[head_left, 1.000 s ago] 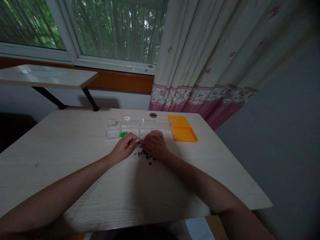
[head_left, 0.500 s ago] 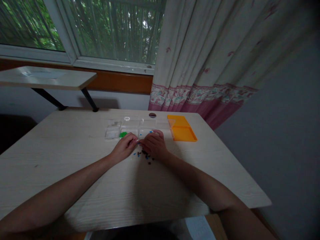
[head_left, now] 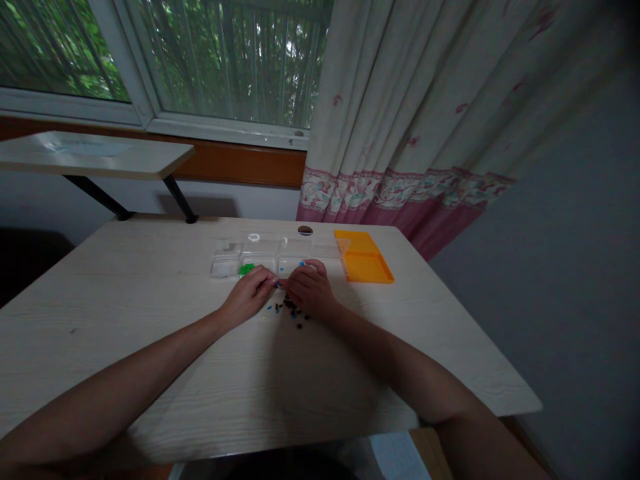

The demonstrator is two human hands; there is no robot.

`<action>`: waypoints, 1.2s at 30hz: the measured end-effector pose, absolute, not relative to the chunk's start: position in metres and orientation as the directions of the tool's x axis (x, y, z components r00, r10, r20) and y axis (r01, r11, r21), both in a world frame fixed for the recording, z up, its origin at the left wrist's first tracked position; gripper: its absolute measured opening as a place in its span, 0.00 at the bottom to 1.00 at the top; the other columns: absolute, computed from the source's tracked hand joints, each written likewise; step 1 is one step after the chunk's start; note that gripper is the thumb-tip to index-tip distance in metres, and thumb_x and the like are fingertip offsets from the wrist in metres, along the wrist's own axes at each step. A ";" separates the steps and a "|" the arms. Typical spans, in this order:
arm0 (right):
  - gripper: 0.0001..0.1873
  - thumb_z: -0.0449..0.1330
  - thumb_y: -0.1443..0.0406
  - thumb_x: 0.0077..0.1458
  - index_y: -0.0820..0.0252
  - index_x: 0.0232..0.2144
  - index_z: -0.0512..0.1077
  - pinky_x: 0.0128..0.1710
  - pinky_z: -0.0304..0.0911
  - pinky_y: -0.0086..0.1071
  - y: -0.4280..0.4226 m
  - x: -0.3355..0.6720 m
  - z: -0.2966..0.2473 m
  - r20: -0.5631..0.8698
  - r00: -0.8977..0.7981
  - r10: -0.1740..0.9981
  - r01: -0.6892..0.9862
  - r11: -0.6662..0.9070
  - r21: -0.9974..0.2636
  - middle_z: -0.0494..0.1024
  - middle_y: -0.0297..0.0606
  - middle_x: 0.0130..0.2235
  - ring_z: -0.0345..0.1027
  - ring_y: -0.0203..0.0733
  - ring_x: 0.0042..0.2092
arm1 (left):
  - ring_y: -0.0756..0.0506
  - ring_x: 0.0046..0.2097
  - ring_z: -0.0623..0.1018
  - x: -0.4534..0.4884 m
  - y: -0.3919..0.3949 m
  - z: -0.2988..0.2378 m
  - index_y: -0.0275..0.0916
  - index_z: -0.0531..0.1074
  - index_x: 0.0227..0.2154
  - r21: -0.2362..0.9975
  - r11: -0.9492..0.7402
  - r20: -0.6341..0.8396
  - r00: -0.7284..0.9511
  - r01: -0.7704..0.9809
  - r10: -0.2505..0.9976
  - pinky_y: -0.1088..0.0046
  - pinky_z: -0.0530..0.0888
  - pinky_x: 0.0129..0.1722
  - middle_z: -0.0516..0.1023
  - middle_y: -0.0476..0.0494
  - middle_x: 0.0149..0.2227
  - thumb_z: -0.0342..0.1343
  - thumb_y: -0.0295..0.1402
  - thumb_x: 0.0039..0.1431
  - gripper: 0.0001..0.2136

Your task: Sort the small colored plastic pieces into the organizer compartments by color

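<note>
Both hands rest on a pale wooden table (head_left: 125, 313), fingertips meeting just in front of a clear plastic compartment box (head_left: 227, 261). My left hand (head_left: 247, 297) is curled, thumb and fingers pinched together; what it pinches is too small to make out. My right hand (head_left: 310, 290) is also curled, knuckles up, fingers pressed toward the left hand. Under and beside the hands lie several tiny black and blue beads (head_left: 295, 317). One compartment of the box holds green beads (head_left: 246, 269); a little blue shows in another compartment behind my right hand.
An orange lid (head_left: 364, 265) lies open to the right of the clear box. A round cable hole (head_left: 305, 230) sits at the table's far edge. Behind stand a second small table (head_left: 95, 155), a window and a flowered curtain (head_left: 400, 120). The table's right edge drops to the floor.
Almost nothing has moved; the hands stay together over the beads, with only slight finger shifts.
</note>
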State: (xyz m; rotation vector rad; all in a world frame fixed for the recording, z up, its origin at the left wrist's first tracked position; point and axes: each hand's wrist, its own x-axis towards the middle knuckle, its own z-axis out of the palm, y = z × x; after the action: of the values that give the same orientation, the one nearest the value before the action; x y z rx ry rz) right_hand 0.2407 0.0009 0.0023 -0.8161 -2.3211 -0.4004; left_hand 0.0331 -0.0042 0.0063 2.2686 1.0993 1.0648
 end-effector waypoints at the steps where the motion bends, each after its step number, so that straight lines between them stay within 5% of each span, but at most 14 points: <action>1: 0.08 0.55 0.63 0.62 0.50 0.39 0.75 0.60 0.46 0.41 0.001 0.241 0.002 0.654 -0.604 0.456 0.646 0.761 0.066 0.78 0.32 0.35 0.66 0.39 0.44 | 0.48 0.34 0.68 0.033 -0.005 0.007 0.38 0.67 0.30 0.625 -0.609 0.461 0.400 0.488 0.792 0.72 0.65 0.35 0.66 0.48 0.30 0.45 0.38 0.68 0.13; 13: 0.11 0.56 0.59 0.62 0.54 0.34 0.77 0.50 0.50 0.40 0.027 0.258 0.002 0.670 -0.228 0.706 0.817 0.514 -0.263 0.79 0.35 0.34 0.65 0.42 0.44 | 0.43 0.43 0.71 0.028 -0.007 0.008 0.38 0.72 0.43 0.400 -0.691 0.444 0.532 0.602 0.721 0.66 0.68 0.44 0.72 0.41 0.38 0.46 0.33 0.66 0.10; 29: 0.12 0.55 0.59 0.63 0.55 0.35 0.77 0.51 0.50 0.39 0.029 0.256 -0.001 0.643 -0.202 0.738 0.826 0.481 -0.293 0.79 0.36 0.36 0.64 0.42 0.44 | 0.42 0.44 0.70 0.027 -0.006 0.004 0.38 0.70 0.44 0.312 -0.659 0.413 0.527 0.684 0.743 0.63 0.68 0.47 0.70 0.41 0.39 0.49 0.32 0.64 0.09; 36: 0.14 0.54 0.60 0.62 0.55 0.47 0.74 0.53 0.49 0.40 0.025 0.252 0.002 0.608 -0.283 0.742 0.841 0.497 -0.215 0.76 0.39 0.43 0.61 0.45 0.49 | 0.42 0.44 0.70 0.027 -0.005 0.002 0.38 0.70 0.44 0.297 -0.659 0.399 0.537 0.691 0.743 0.63 0.69 0.47 0.71 0.41 0.39 0.50 0.32 0.63 0.09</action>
State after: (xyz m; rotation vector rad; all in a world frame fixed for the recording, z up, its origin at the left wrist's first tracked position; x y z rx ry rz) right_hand 0.2522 0.0246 0.0022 -1.2944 -2.0803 -0.1931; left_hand 0.0273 -0.0047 0.0018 2.6621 1.2463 0.7678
